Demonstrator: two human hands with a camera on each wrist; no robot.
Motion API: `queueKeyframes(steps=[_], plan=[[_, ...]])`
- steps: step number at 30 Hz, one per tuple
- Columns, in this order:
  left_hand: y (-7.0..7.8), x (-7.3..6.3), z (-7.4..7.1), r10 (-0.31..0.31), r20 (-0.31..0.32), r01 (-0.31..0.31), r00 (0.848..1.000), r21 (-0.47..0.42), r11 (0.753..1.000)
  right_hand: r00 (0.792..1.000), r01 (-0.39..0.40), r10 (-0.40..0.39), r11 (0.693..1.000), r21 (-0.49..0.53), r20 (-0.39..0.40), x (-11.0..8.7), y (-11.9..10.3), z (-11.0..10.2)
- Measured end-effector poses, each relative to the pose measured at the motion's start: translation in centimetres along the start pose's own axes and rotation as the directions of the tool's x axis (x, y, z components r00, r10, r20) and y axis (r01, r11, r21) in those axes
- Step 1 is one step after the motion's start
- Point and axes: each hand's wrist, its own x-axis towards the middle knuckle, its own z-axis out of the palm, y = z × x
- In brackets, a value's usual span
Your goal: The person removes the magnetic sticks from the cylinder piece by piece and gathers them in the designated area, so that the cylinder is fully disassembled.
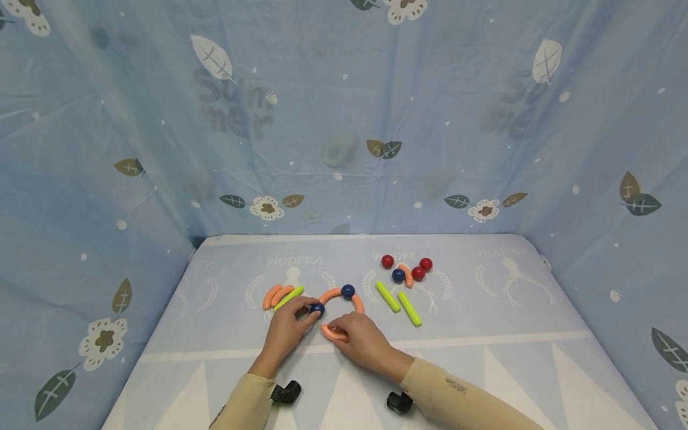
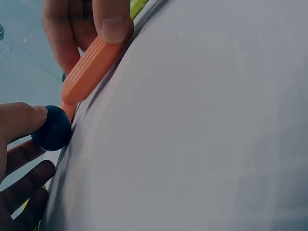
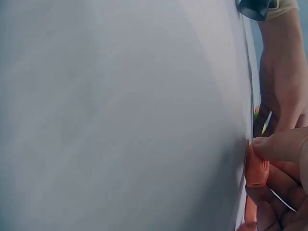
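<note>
Between thumb and fingers my left hand (image 1: 287, 327) pinches a dark blue ball (image 2: 52, 128) low over the table. My right hand (image 1: 361, 337) pinches a curved orange rod (image 2: 91, 70) near one end; its other end points toward the ball. Behind both hands, two more curved orange rods form an arc: the left rod (image 1: 330, 294) leads from the held ball to another blue ball (image 1: 347, 291), and the right rod (image 1: 358, 303) runs from that ball down toward my right hand. In the right wrist view the held rod's end (image 3: 257, 174) shows under the thumb.
Left of the arc lie two curved orange rods (image 1: 281, 295) and a green rod (image 1: 290, 297). To the right are two straight green rods (image 1: 387, 297). Behind them sit several red balls (image 1: 387, 261), a blue ball (image 1: 398, 275) and an orange rod (image 1: 406, 276). Patterned curtains (image 1: 338, 119) surround the table (image 1: 484, 310).
</note>
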Motion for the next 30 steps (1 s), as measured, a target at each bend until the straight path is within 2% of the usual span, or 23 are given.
queueKeyframes(steps=[6,10,19,25,30], plan=[[0.0,-0.1,0.1,0.000,0.001,0.000,1.000,-0.002,1.000,0.998,-0.015,0.015,1.000,0.008,-0.067,-1.3,1.2,-1.5],[-0.1,-0.1,0.1,-0.006,0.002,0.006,1.000,0.001,1.000,0.992,-0.056,0.058,0.998,0.022,-0.111,-2.1,2.1,-2.8],[-0.2,-0.2,0.0,-0.013,0.008,0.013,1.000,-0.013,1.000,0.962,-0.153,0.148,0.988,-0.003,-0.230,-3.4,4.5,-4.9],[-0.2,-0.3,0.1,-0.018,0.009,0.018,1.000,-0.019,1.000,0.949,-0.239,0.220,0.969,-0.061,-0.228,-3.8,5.8,-5.3],[-0.3,-0.2,0.2,-0.017,0.007,0.017,1.000,-0.018,1.000,0.949,-0.248,0.214,0.960,-0.132,-0.229,-4.0,6.6,-5.1]])
